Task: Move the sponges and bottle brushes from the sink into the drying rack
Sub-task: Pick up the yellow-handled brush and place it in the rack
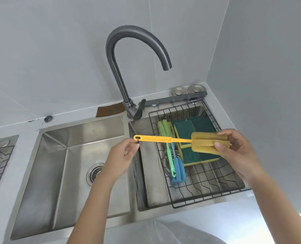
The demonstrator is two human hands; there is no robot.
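Left hand (124, 153): fingers pinched the handle tip of the yellow bottle brush (181, 140).
Right hand (238, 152): fingers clamped on its sponge head.
Position: brush hung level over the wire drying rack (208, 196), above the green-and-yellow sponges (193, 138).
Advice: lower it flat beside the green brush (165, 143) and blue brush (178, 166), then release both ends together.
Look: orange-yellow slotted handle, ribbed foam head.
Left sink basin (58, 173): looked bare.

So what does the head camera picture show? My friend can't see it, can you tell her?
Two hands hold a yellow bottle brush over the wire drying rack: the left hand pinches its handle tip, the right hand grips its sponge head. In the rack lie green sponges, a green brush and a blue brush.
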